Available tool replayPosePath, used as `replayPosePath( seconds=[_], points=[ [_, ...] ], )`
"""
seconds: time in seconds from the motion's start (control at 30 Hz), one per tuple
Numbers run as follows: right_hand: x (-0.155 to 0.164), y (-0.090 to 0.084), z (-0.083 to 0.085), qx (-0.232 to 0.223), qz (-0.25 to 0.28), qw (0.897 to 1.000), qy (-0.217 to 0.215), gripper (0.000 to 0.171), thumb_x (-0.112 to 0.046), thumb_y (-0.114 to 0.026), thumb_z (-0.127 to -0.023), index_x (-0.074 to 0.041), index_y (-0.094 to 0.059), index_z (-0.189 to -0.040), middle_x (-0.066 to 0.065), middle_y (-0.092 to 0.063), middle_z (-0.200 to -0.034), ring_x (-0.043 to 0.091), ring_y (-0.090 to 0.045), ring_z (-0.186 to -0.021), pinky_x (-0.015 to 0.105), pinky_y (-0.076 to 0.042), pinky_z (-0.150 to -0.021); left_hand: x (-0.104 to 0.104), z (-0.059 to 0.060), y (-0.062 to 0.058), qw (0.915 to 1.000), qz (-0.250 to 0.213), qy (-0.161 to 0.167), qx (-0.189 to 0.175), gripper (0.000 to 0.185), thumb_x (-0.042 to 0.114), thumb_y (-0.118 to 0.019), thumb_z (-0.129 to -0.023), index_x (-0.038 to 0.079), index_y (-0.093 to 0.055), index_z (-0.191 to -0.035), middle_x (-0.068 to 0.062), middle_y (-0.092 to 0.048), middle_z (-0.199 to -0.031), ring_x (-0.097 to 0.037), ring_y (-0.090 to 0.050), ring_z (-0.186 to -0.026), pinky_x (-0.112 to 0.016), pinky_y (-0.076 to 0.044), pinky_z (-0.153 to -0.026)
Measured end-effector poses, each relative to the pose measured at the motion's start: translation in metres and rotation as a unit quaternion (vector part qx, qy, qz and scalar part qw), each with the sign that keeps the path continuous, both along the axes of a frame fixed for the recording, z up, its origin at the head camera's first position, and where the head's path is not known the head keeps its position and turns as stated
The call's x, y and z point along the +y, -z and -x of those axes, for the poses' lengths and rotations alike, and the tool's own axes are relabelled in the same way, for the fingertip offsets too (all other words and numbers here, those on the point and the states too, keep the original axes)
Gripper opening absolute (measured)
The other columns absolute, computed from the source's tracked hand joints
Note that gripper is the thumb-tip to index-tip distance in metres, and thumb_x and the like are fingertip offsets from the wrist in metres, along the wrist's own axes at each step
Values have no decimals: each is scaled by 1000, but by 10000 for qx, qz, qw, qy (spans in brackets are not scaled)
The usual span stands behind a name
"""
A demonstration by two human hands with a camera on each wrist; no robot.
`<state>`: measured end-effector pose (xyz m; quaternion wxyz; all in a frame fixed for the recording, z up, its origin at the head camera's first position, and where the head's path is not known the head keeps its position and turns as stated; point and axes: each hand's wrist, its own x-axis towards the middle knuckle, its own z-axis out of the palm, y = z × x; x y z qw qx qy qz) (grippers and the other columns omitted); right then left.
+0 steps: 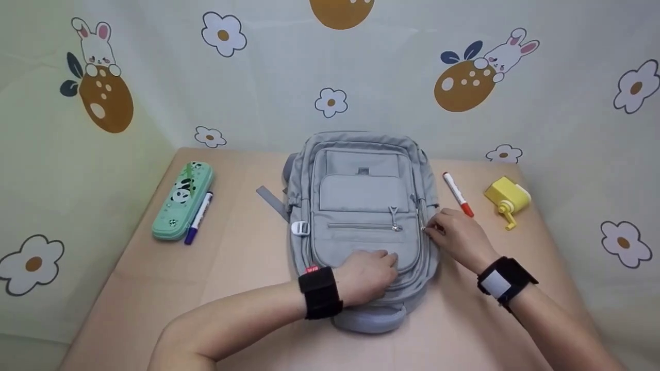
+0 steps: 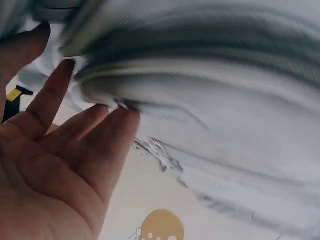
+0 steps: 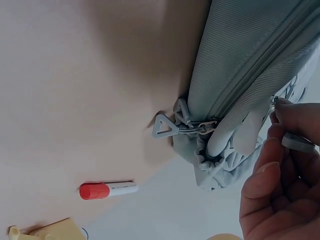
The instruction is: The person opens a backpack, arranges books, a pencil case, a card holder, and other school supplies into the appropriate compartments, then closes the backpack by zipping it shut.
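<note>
Left hand (image 1: 368,277): fingers extended, slightly spread, touching the front of the grey backpack (image 1: 361,193), which lies mid-bench (image 1: 247,257). Right hand (image 1: 460,236): fingers pinching a zip pull (image 3: 298,143) at its right side. Beyond: red-capped marker (image 1: 457,192).

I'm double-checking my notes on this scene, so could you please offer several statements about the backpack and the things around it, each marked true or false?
1. The right-hand grip pinches a zipper pull of the gray backpack. True.
2. The red-capped marker lies between the gray backpack and the yellow hand-crank sharpener. True.
3. The left-hand grip rests on the yellow hand-crank sharpener. False: it rests on the gray backpack.
4. The purple-blue-capped marker lies beside the panda pencil case. True.
5. The panda pencil case stands open. False: its lid is closed.
</note>
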<state>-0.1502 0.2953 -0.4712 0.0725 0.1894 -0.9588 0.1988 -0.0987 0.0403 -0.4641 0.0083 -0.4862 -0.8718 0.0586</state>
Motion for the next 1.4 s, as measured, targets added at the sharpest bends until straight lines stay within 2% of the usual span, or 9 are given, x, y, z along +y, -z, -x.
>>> replayPosePath(
  seconds=[0.07, 0.13, 0.37, 0.6, 0.83, 0.97, 1.1, 1.3, 1.4],
  points=[
    [1, 0, 0, -5, 7, 10000, 8, 9, -9, -81, -88, -11, -76, -96, -2, -63, -85, 14, -59, -74, 35, -51, -66, 0, 0, 1, 9998, 74, 71, 198, 20, 17, -64, -95, 15, -77, -111, -2, -65, -122, -16, -63, -98, -32, -57, -59],
    [2, -1, -1, 1, 8, 10000, 7, 9, -9, -80, -88, -11, -76, -95, -2, -63, -84, 14, -59, -74, 35, -51, -66, -1, 1, 3, 9996, 46, 137, 242, 17, 14, -62, -96, 14, -76, -106, -2, -65, -113, -15, -62, -92, -30, -55, -56],
    [5, -5, -10, -37, -121, 9999, 4, 10, -8, -81, -86, -8, -76, -94, -1, -63, -81, 15, -58, -71, 37, -53, -67, -4, 6, 2, 9984, -440, -4, -355, 9, 11, -66, -88, 14, -70, -95, 1, -64, -92, -14, -62, -82, -29, -54, -59],
    [3, -13, -33, -435, -200, 9988, -137, 9, -9, -80, -85, -10, -76, -93, -5, -60, -77, 12, -54, -68, 32, -50, -64, -4, 9, 2, 9970, -552, -17, -538, 7, 9, -64, -88, 13, -68, -92, 2, -65, -89, -15, -62, -75, -29, -53, -61],
    [-1, -17, -50, -1050, -35, 9944, -86, 4, -13, -75, -86, -17, -73, -85, -6, -55, -72, 10, -51, -64, 28, -43, -57, -9, 9, 3, 9962, -721, 87, -480, 6, 10, -64, -86, 14, -67, -89, 3, -64, -87, -15, -61, -72, -30, -53, -61],
    [-1, -17, -53, -1023, 13, 9947, -17, 7, -12, -74, -86, -18, -72, -84, -6, -54, -73, 11, -50, -64, 28, -42, -57, -15, 8, 5, 9956, -819, 375, -262, 4, 13, -65, -87, 14, -67, -90, 3, -62, -91, -15, -60, -77, -29, -54, -66],
    [-1, -17, -55, -1020, 119, 9947, 48, 6, -13, -74, -88, -17, -71, -86, -5, -54, -74, 11, -50, -66, 28, -41, -58, -26, 8, 4, 9957, -695, 607, -79, 6, 15, -67, -88, 12, -69, -93, 1, -62, -99, -14, -60, -88, -28, -54, -72],
    [-1, -16, -55, -1109, 190, 9935, 193, 5, -16, -75, -88, -18, -71, -86, -5, -54, -75, 13, -51, -66, 28, -42, -58, -54, 7, 0, 9967, -170, 759, 250, 12, 14, -67, -89, 12, -78, -91, -3, -63, -130, -18, -62, -112, -29, -57, -71],
    [-2, -16, -55, -1148, 209, 9929, 237, 5, -15, -75, -88, -18, -71, -86, -5, -55, -75, 12, -51, -66, 28, -41, -57, -65, 5, 0, 9965, 203, 678, 448, 16, 12, -66, -91, 14, -81, -93, -3, -60, -140, -19, -59, -120, -29, -57, -69]
  ],
)
